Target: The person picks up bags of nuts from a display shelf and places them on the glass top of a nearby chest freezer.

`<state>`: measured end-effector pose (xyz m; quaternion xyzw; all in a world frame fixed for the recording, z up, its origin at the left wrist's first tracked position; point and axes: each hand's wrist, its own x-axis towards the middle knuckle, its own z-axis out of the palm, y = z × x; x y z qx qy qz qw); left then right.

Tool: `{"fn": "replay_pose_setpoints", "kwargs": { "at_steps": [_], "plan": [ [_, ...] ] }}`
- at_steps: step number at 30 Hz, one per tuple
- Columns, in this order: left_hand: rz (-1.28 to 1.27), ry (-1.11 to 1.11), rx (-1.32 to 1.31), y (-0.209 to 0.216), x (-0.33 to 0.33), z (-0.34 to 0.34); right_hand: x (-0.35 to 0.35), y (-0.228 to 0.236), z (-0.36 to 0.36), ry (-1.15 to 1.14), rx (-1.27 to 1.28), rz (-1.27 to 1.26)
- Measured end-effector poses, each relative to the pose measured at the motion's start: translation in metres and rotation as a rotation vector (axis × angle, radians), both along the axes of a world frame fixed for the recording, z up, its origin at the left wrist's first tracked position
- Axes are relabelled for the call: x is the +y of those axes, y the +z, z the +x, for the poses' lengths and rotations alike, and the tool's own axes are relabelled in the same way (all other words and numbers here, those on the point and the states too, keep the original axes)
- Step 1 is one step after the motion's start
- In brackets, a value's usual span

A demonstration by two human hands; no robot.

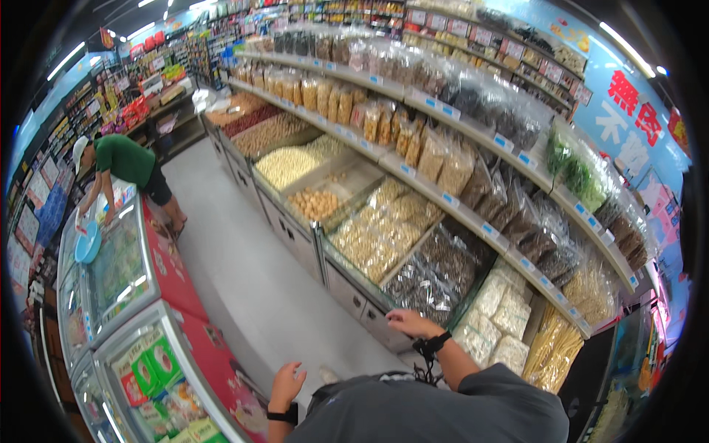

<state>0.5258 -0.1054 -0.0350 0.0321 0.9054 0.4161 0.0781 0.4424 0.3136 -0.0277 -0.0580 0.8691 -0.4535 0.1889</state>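
Dark dried-food bags [434,275], right: likely light, slippery; grip plastic folds. Left hand [287,385], right hand [414,323]: loosely open, empty.

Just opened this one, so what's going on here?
A person in a grey shirt stands in a shop aisle. The right hand, seemingly empty, is by a bin of dark bagged goods; contact is unclear. The empty left hand is near the closer freezer. Farther off, someone in green leans over another freezer holding up a blue basin.
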Motion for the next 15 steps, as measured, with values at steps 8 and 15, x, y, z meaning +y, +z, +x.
{"fn": "replay_pose_setpoints", "kwargs": {
  "at_steps": [8, 15],
  "plan": [
    [-0.113, -0.228, 0.041, -0.017, -0.053, -0.125, -0.012, 0.014, -0.034, -0.129, 0.007, 0.042],
    [-0.022, -0.375, -0.014, -0.010, -0.007, -0.237, 0.025, -0.023, -0.069, -0.256, -0.269, -0.043]
  ]
}}
